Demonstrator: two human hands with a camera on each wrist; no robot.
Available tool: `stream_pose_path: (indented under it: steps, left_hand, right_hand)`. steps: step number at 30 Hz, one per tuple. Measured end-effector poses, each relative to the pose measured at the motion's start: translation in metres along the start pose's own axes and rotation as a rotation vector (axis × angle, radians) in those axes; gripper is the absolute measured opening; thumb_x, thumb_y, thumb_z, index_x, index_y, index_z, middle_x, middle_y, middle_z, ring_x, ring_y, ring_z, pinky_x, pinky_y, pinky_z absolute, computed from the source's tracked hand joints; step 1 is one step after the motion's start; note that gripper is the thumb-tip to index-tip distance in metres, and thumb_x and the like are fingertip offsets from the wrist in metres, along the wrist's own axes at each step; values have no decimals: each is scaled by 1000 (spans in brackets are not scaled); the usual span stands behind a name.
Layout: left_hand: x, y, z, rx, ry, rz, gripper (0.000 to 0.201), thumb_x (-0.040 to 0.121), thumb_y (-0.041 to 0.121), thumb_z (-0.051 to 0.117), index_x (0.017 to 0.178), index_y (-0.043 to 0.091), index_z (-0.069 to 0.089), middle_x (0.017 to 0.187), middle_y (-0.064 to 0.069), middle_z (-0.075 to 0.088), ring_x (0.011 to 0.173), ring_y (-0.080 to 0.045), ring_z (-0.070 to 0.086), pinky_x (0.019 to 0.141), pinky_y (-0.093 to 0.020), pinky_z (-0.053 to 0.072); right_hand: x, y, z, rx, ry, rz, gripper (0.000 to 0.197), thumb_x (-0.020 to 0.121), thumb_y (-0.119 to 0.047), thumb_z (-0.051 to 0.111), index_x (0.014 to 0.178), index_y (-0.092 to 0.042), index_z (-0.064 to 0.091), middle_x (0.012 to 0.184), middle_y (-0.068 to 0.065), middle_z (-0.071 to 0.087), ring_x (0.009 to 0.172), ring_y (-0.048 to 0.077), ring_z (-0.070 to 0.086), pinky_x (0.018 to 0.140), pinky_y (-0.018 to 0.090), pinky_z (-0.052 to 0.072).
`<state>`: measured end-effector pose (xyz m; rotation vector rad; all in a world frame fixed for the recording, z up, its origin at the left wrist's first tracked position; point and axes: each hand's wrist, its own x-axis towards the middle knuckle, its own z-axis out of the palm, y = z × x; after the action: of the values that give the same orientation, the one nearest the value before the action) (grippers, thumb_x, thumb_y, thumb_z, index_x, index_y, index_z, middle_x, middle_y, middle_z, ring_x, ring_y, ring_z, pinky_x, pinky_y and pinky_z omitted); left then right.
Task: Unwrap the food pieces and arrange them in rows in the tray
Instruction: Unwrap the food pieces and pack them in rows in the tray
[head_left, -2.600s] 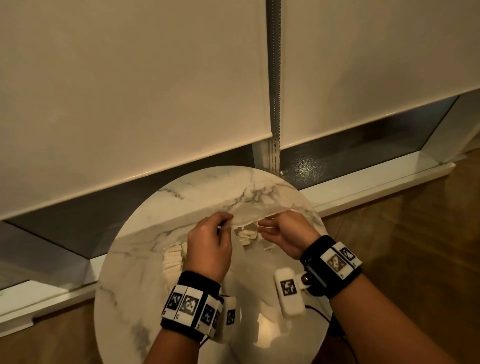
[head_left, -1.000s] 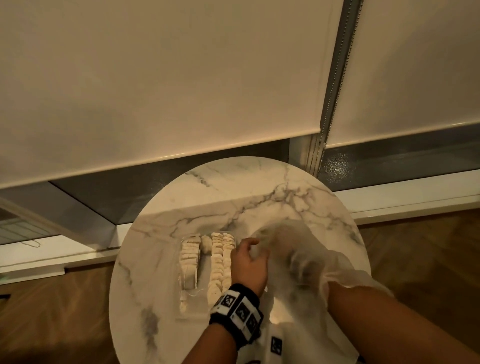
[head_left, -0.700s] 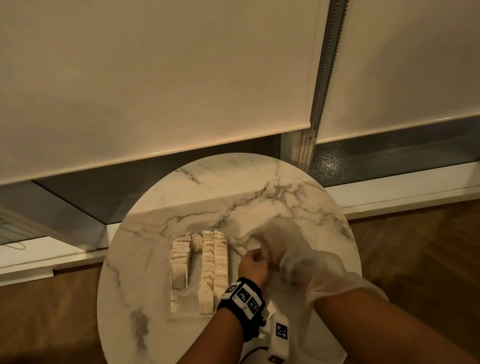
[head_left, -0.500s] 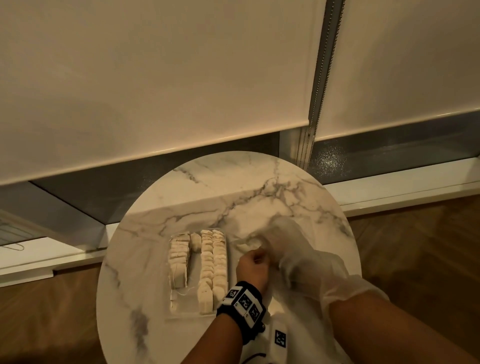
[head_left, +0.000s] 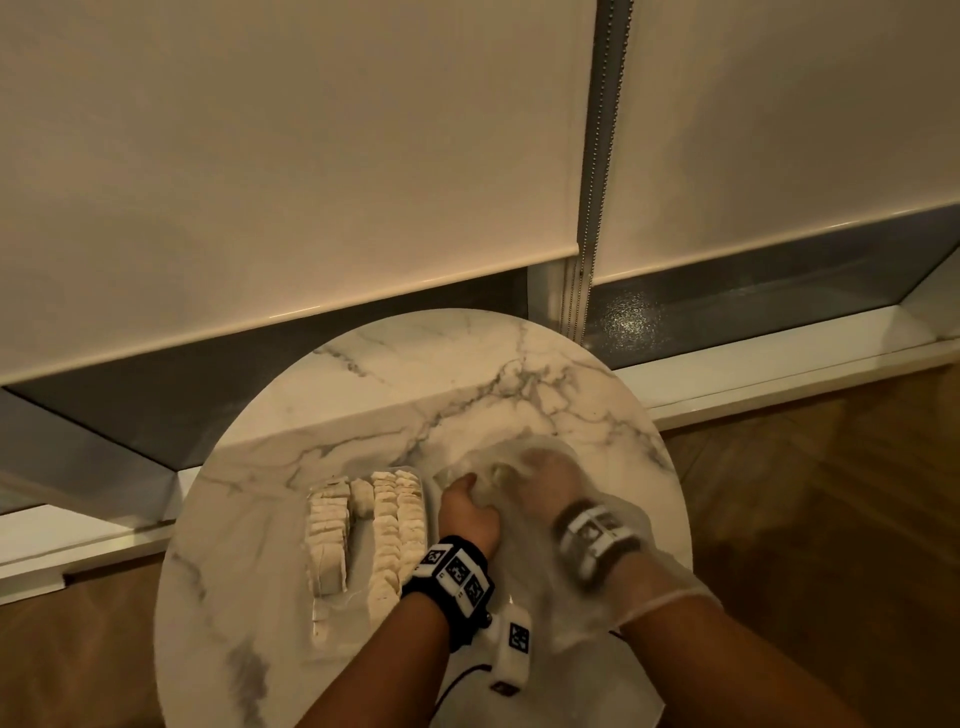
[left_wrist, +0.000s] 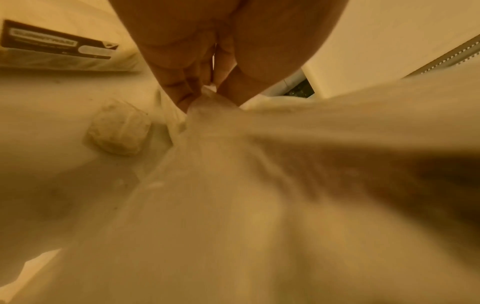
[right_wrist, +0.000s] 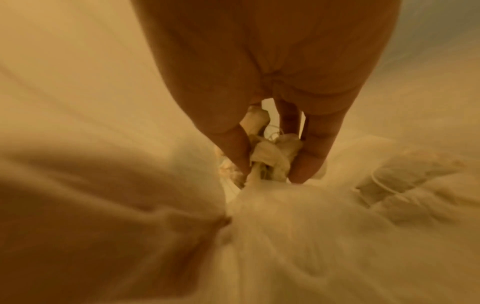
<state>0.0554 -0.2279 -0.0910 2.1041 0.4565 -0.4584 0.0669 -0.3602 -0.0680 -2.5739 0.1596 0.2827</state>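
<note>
Pale food pieces (head_left: 397, 525) lie in rows in a clear tray (head_left: 332, 636) on the left of the round marble table (head_left: 395, 374). To its right lies a translucent plastic bag (head_left: 587, 603). My left hand (head_left: 467, 512) pinches the bag's edge (left_wrist: 207, 100) beside the tray. My right hand (head_left: 545, 483) is inside the bag up to the wrist. There its thumb and fingers (right_wrist: 309, 162) close round a pale wrapped piece (right_wrist: 267, 158) tied with string. Another wrapped piece (left_wrist: 118, 131) lies loose near my left hand.
A roller blind (head_left: 291, 156) and its bead chain (head_left: 589, 260) hang behind the table. A white sill (head_left: 779, 358) runs along the wall, with wooden floor (head_left: 831, 519) to the right. A labelled white packet (left_wrist: 59, 45) shows in the left wrist view.
Both hands first held the bag's mouth apart. My right hand then went inside the bag and has pushed deeper, while my left hand keeps hold of the bag's edge.
</note>
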Motion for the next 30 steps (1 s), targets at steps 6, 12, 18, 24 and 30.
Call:
stream_pose_path:
  steps: [6,12,18,24,30]
  left_hand:
    - [22,26,-7,24,60,101,65,82,13,56,145,7,42,146,-11,43,136,-31,42,114,-37,36]
    - [54,24,-10,52,127,170,67,80,15,59,144,7,40,148,-15,41,136,-32,40,113,-46,37]
    - [35,26,-22,91,17,126,73,89,15,61,153,9,26,160,-11,23,145,-29,26,119,-39,27]
    - [-32,30,-20,358,55,405,60,95,49,48,151,38,27,164,-4,1,148,-29,14,118,-46,23]
    - [-83,3,12,460,-208,734,63,89,73,15,140,46,41,156,13,28,143,-10,22,115,-40,23]
  right_hand:
    - [-33,7,-17,207,56,89,32,90,-48,56,107,-22,66,105,-2,69,94,18,63,82,34,49]
    - [-67,7,-31,481,196,52,24,90,-44,66,103,-25,73,103,-10,70,94,5,61,77,9,40]
    - [-91,17,-52,424,87,86,30,89,-54,64,84,-26,74,92,-3,73,84,10,65,75,25,49]
    - [-108,30,-52,455,-15,168,27,90,-47,66,86,-21,73,95,1,72,91,19,67,86,31,51]
    - [-121,32,-52,420,-113,175,25,100,-25,56,111,-8,69,111,13,69,105,26,64,93,30,47]
